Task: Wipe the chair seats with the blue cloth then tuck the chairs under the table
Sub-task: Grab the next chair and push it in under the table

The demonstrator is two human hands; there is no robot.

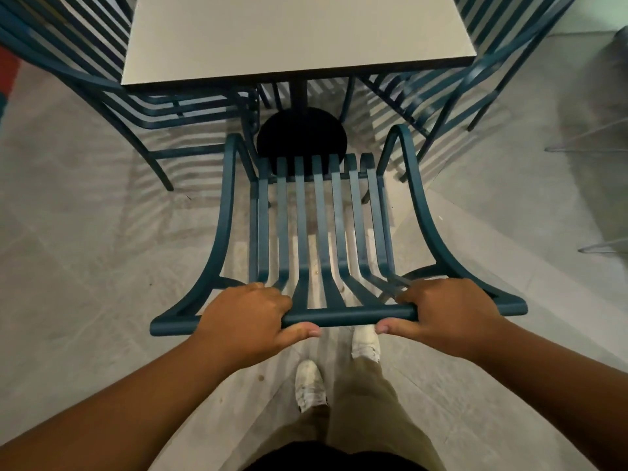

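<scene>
A teal slatted metal chair [323, 215] stands right in front of me, its seat facing the pale square table [295, 39]. My left hand [248, 317] grips the top rail of the chair's back on the left. My right hand [448, 314] grips the same rail on the right, thumb under the bar. The front of the seat lies close to the table's black round base [300, 137], a little short of the table edge. No blue cloth is in view.
Two more teal slatted chairs flank the table, one at the left [112, 96] and one at the right [452, 93], both partly under it. My feet in white shoes [309, 385] stand on the grey tiled floor behind the chair.
</scene>
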